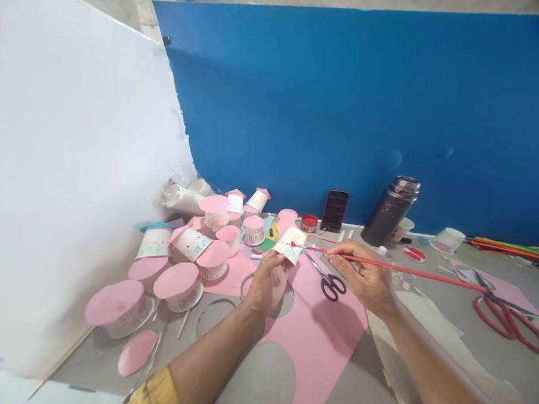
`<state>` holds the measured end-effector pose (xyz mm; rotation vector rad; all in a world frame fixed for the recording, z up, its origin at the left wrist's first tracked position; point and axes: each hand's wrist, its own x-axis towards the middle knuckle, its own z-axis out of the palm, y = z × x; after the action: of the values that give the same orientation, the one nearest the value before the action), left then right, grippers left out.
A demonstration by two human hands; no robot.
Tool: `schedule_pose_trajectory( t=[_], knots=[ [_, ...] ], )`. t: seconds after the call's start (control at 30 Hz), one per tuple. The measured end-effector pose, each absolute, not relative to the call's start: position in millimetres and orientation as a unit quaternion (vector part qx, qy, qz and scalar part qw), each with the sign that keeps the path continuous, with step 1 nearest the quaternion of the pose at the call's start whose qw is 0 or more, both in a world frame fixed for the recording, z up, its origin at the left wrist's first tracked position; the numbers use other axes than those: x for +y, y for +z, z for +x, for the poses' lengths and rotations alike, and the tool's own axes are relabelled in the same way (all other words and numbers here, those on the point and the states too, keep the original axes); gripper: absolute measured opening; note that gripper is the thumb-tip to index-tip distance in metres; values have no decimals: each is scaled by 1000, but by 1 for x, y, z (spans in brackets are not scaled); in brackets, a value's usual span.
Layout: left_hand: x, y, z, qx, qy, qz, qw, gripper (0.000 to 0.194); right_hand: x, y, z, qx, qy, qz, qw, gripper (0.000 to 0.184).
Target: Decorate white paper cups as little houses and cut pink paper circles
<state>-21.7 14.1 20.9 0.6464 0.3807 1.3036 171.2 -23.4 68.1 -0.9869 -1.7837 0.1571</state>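
My left hand (268, 283) is closed around a white paper cup (289, 246) with green and red marks on its side, held tilted above the pink paper. In my right hand (364, 276) is a long red-handled paintbrush (409, 270), gripped between thumb and fingers. Its red-tipped end meets the cup's side, or is very close to it. Below and between the hands, black-handled scissors (332, 286) lie on a pink paper sheet (317, 326) with round holes cut out of it. A round red paint tin (309, 222) stands behind the cup.
Several decorated cups with pink paper discs (176, 281) crowd the left side. A phone (335, 209) leans against the blue backboard (345, 104). Right of it stand a dark open flask (392, 210) and a white cup (447, 240). Large red-handled scissors (508, 316) lie far right.
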Motion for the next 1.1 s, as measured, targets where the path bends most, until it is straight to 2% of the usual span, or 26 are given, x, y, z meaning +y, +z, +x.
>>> schedule_pose_trajectory(
  t=[0.23,0.7,1.1],
  knots=[
    [15,28,-23,165,584,185,773,31,-21,66,174,-756,64,-404,511,10],
    [14,26,-23,163,569,193,782,36,-20,64,174,-747,71,-400,526,8],
    [15,29,-25,170,567,165,789,26,-22,68,176,-739,50,-414,529,10]
  ],
)
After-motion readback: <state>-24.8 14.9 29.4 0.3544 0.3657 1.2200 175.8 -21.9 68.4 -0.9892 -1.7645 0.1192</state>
